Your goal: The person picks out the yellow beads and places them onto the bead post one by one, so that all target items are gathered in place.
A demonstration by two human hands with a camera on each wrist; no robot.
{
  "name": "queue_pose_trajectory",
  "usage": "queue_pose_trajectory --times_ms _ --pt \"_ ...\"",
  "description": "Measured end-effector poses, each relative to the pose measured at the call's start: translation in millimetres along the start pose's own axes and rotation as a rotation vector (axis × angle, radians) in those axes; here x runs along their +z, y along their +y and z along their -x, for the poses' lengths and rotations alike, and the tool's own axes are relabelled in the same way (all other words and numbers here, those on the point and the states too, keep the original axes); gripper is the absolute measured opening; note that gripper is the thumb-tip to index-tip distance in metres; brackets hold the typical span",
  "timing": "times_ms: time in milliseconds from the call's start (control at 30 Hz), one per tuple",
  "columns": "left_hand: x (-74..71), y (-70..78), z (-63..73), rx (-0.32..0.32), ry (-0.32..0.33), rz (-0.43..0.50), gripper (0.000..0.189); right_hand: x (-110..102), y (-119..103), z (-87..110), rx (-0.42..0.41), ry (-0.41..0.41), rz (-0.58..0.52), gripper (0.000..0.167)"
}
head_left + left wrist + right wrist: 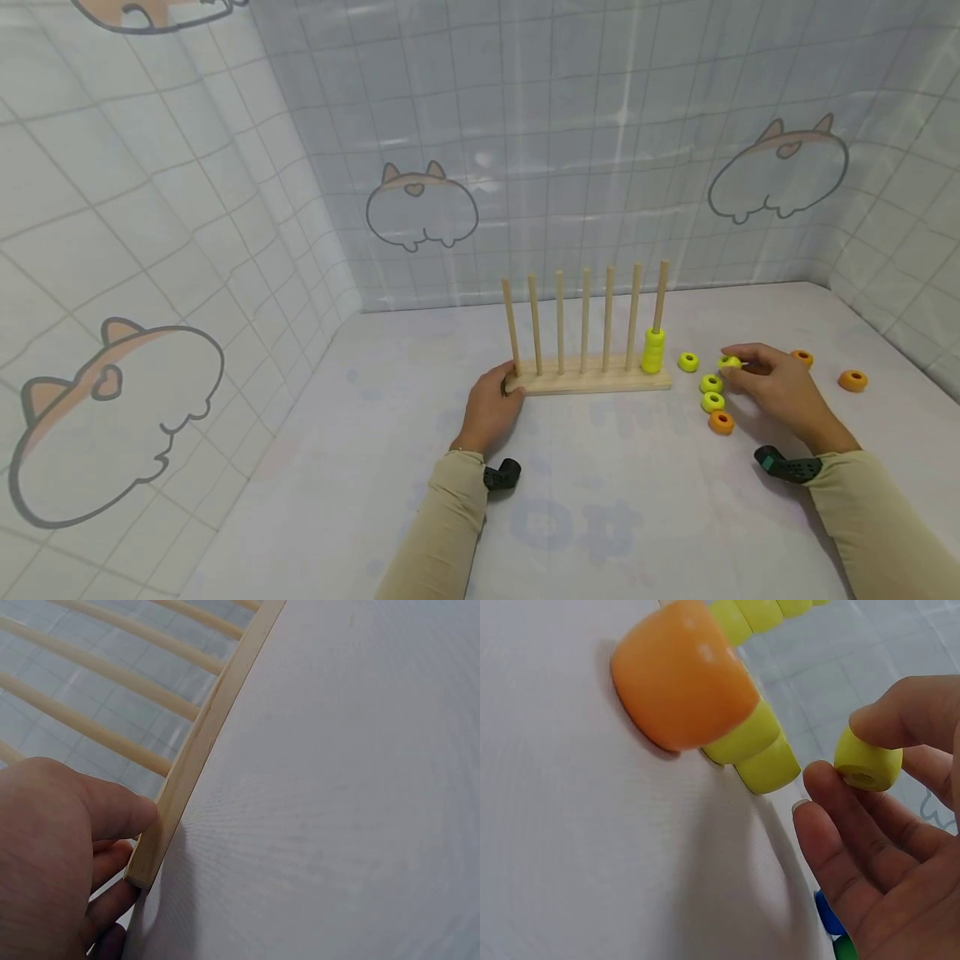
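A wooden stand [592, 386] with a row of several upright pegs sits on the table. Its rightmost peg [661, 296] carries a stack of yellow beads [653, 352]; the other pegs are bare. My left hand [492, 408] grips the left end of the base, thumb on the front edge [176, 791] and fingers behind. To the right of the stand, my right hand [780, 392] pinches a yellow bead [868, 759] between thumb and fingers, raised off the table in the right wrist view. Nearby lie loose yellow beads [712, 402] and an orange bead [722, 422].
Another yellow bead [687, 362] lies close to the stand's right end. Two more orange beads [852, 381] are beyond my right hand. Blue [827, 911] and green [845, 947] pieces peek out behind the fingers in the right wrist view. A tile-patterned curtain [570, 167] surrounds the table.
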State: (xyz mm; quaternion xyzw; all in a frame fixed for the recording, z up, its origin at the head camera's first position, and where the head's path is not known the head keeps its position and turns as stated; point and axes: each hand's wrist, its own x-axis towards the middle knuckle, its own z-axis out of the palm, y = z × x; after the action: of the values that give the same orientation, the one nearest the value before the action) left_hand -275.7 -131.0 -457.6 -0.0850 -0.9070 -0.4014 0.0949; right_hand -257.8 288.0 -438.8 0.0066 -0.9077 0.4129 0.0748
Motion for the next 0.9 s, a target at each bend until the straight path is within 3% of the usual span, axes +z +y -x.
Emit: queue_pose_trajectory --times_ms 367,900 --pt "0.4 0.9 1.3 -0.003 0.001 0.001 0.052 -1.3 -3.0 1.3 -0.03 -0.005 -0.028 0.053" --pt "-0.4 3.0 1.5 -0.016 -0.004 -0.003 0.052 0.0 -9.3 2.5 -0.005 -0.014 -0.092 0.06"
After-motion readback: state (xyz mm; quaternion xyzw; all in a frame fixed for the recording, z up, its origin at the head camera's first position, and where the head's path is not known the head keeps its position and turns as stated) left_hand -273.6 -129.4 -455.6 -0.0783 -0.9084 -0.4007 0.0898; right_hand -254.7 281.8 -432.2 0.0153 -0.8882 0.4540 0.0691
